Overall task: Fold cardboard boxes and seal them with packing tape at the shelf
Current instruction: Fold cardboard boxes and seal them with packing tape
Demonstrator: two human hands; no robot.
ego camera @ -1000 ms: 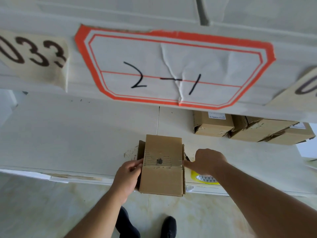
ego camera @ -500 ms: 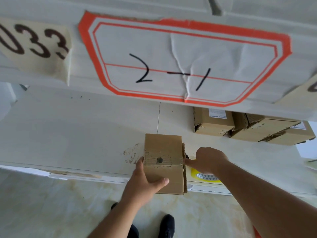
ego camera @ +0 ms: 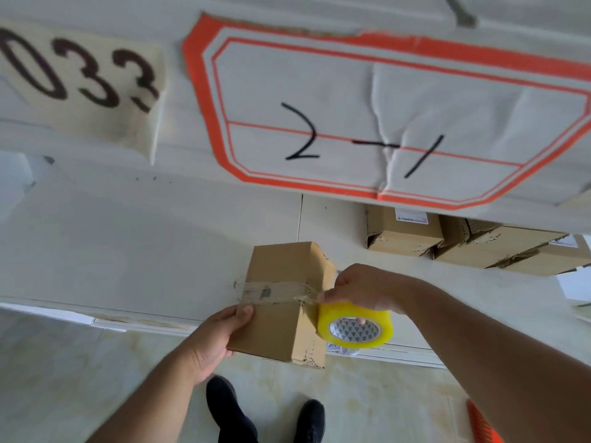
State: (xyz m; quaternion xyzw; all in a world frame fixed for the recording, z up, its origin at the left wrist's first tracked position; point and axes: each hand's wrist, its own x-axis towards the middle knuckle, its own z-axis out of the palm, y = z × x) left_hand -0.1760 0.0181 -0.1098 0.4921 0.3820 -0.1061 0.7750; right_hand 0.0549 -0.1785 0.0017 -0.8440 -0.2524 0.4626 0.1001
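Left hand (ego camera: 213,338) grips one box (ego camera: 281,302); right hand (ego camera: 361,287) clutches one tape roll (ego camera: 355,324); three boxes (ego camera: 473,241) behind

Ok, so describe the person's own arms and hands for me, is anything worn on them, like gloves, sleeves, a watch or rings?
Both arms are bare along all that shows: no sleeve edge comes into view. The left hand and the right hand wear no gloves. No watch, band or bracelet shows on either wrist, and no ring on the fingers that can be seen. Further down, the person wears black shoes.
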